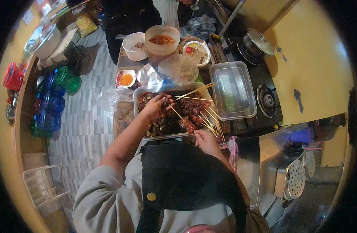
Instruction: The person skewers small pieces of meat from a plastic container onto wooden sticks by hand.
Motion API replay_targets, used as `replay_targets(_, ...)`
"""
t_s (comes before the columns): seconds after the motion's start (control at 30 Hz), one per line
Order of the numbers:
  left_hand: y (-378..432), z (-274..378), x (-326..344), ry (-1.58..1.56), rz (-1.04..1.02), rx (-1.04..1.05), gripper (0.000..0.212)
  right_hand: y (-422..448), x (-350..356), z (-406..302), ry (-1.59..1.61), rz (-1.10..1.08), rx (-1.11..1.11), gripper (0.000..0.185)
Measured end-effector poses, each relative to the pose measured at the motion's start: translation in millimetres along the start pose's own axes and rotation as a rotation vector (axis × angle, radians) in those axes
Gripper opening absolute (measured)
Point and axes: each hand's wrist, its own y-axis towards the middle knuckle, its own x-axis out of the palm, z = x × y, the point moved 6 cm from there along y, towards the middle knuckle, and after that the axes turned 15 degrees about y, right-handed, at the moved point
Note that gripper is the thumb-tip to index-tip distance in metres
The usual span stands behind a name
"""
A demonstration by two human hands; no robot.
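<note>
My right hand (206, 141) pinches the near end of a bamboo skewer (175, 111), close below the glossy red-brown meat (187, 124) threaded on it. At the skewer's far end, the fingers of my left hand (157, 107) curl around what looks like a dark piece of meat, partly hidden by the fingers. Both hands are over a clear plastic tub (135, 107) of marinated meat in dark sauce. Several loaded skewers (196, 106) rest along the tub's right side, their bare sticks (209, 123) jutting over the rim.
A clear plastic lid (235, 90) lies right of the tub, beside a gas burner (267, 100) and a lidded pot (255, 46). Behind the tub are a bowl of chopped red seasoning (162, 40), a white tub (134, 46), a sauce dish (126, 79) and plastic bags (178, 68). Another person (132, 20) stands opposite.
</note>
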Motion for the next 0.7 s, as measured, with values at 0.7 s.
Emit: replay_targets(0.7, 0, -1, -1, 0.151, -0.003, 0.063, 0.018, -3, 1, -7, -0.041, 0.024, 0.007, 0.025)
